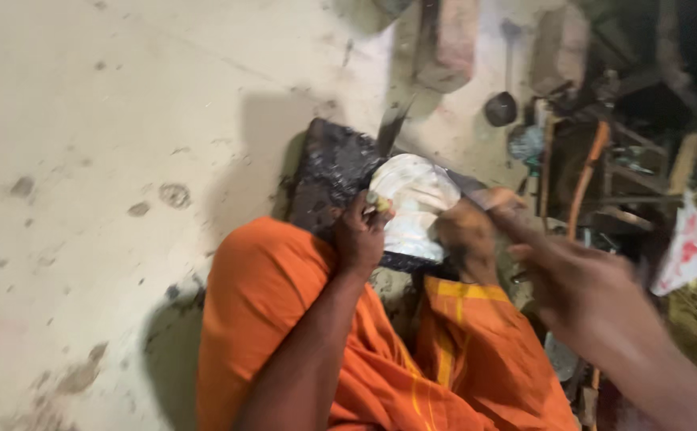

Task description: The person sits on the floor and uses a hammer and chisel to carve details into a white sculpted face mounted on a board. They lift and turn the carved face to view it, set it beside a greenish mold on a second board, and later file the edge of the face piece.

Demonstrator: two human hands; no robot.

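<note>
Head view: looking down over orange cloth (284,319) on the person's lap.
Left hand (360,235): clenched around a small tool, pressed against the white shell-like piece (416,199).
White piece: rests on a dark block (328,172) on the floor.
Right hand (596,295): blurred, raised; grip cannot be told.

Bare floor (85,120) left; tool clutter (604,160) crowds right

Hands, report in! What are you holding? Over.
Left hand grips small tool on white shell-like piece. Right hand blurred, grip unclear. Foot beside piece.
</note>
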